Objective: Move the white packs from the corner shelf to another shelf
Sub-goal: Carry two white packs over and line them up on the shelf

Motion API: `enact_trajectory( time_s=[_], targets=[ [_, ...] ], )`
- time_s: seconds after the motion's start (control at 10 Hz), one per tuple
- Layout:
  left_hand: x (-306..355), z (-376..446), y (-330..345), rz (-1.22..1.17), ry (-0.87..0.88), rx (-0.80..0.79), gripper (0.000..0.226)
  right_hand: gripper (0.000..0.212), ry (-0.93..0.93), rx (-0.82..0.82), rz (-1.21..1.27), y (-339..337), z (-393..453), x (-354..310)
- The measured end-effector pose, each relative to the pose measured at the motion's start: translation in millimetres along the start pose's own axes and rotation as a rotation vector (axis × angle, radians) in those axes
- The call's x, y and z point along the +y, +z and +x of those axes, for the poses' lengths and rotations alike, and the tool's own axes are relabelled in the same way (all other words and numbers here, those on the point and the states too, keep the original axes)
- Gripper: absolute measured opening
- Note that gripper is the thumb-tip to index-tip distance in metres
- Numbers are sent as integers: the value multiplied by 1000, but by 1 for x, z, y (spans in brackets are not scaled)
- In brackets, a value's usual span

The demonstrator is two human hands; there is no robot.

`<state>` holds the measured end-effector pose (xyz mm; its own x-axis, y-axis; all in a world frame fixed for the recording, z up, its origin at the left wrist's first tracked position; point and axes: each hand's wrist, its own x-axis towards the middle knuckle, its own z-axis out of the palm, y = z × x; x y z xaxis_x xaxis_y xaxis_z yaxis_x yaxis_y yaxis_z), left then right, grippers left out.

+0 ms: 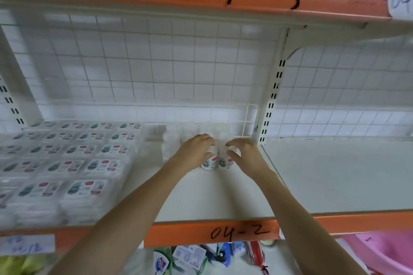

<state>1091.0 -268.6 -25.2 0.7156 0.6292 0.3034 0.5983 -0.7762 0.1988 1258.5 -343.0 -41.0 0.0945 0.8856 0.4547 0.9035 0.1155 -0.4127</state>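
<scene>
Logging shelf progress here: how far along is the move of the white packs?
Nothing looks moved yet. Both the left hand and right hand are reaching onto the white packs clustered in the back corner of the shelf marked 04-2. Lifting and carrying them remains.

Wire grid point(156, 62) backs the bay beyond the hands. Slotted post point(271, 100) up-right of them. Pink tub point(384, 252) below right. Mixed packets point(201, 257) under the forearms.

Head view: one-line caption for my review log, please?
Both hands, left and right, reach onto white packs at the back of shelf 04-2.
</scene>
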Motion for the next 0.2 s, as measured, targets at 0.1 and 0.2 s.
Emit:
enact_trajectory(
  time_s=[0.1,0.2],
  targets=[
    [1,-1,3,-5,-18,-16,36,21,7,-28,-20,4,1,6],
    [1,-6,-2,-11,13,-55,47,25,41,-88,-57,3,4,3]
  ],
)
